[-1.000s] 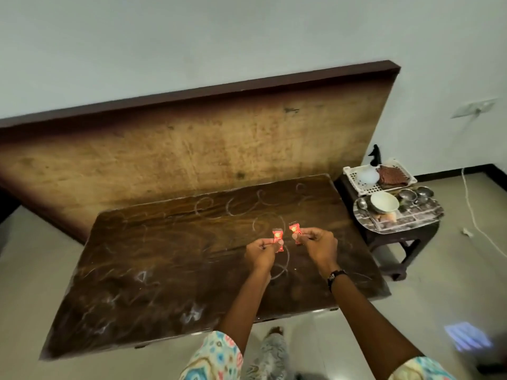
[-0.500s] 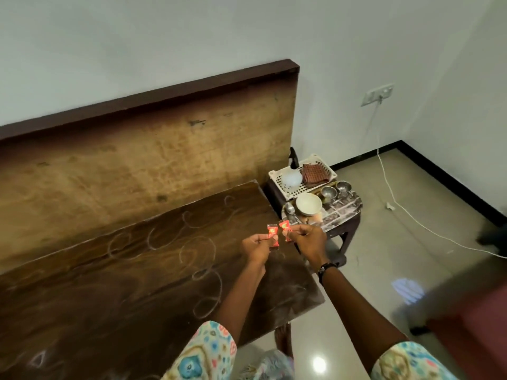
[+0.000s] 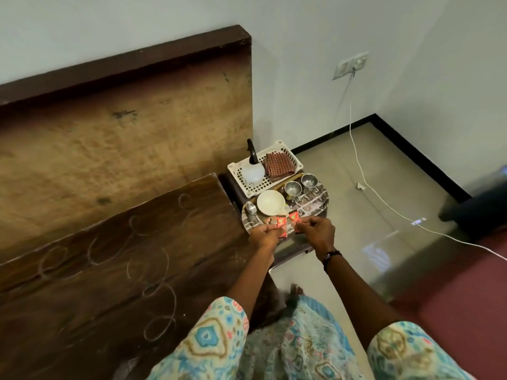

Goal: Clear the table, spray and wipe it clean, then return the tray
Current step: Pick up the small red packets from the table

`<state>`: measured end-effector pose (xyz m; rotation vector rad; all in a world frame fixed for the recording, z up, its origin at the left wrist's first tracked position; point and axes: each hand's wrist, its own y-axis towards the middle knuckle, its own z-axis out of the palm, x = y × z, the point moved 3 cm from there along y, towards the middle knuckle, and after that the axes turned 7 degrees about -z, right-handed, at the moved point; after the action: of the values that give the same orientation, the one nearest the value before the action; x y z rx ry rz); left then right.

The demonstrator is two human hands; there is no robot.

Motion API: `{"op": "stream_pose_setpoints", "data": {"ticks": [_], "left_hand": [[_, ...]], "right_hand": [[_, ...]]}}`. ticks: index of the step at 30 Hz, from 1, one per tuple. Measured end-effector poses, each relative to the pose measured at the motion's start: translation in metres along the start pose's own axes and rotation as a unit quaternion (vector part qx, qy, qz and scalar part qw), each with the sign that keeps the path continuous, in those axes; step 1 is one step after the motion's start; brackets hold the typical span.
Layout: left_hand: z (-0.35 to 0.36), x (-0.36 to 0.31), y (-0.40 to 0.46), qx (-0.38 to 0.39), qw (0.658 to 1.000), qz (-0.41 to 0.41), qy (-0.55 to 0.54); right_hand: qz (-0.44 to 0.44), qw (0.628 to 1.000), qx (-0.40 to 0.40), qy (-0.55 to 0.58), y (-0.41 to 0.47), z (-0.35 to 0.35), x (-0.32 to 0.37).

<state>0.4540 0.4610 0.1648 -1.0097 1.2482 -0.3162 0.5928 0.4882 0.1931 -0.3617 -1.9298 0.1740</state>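
Both hands are reaching over the near edge of the tray (image 3: pixel 315 205), which is sitting on a small dark stand (image 3: pixel 290 249) just beside the right end of the table (image 3: pixel 137 270). The left hand (image 3: pixel 264 235) is pinching a red packet (image 3: pixel 281 222) between thumb and curled fingers; the right hand (image 3: pixel 315 231) is pinching a second red packet (image 3: pixel 293 216) the same way. The two packets are lying side by side, nearly touching, above the tray's near rim. Whether either is resting on the tray cannot be told.

The tray is carrying a white bowl (image 3: pixel 271 202), a spoon (image 3: pixel 251 209) to the bowl's left, and two steel cups (image 3: pixel 301 185) behind it. Behind the tray, a white basket (image 3: pixel 258 185) is holding a spray bottle (image 3: pixel 253 167) and a folded checked cloth (image 3: pixel 279 163).

The tabletop is showing pale chalky loops across its dark wood. A wooden board (image 3: pixel 123 127) is leaning against the wall behind it. A white cable (image 3: pixel 365 176) is running from a wall socket (image 3: pixel 351 65) across the floor. A black band (image 3: pixel 330 256) is sitting on the right wrist.
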Motion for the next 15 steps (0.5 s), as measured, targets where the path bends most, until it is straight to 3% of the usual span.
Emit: {"op": "stream_pose_setpoints", "data": {"ticks": [9,15], "left_hand": [[0.065,-0.003,0.061,-0.096,0.993,-0.058,0.036],[0.095,0.031,0.134,-0.130,0.981,-0.116,0.082]], "right_hand": [[0.081,0.996,0.026,-0.040,0.098,0.002,-0.057],[0.127,0.986,0.037,-0.101,0.144,0.030,-0.118]]}}
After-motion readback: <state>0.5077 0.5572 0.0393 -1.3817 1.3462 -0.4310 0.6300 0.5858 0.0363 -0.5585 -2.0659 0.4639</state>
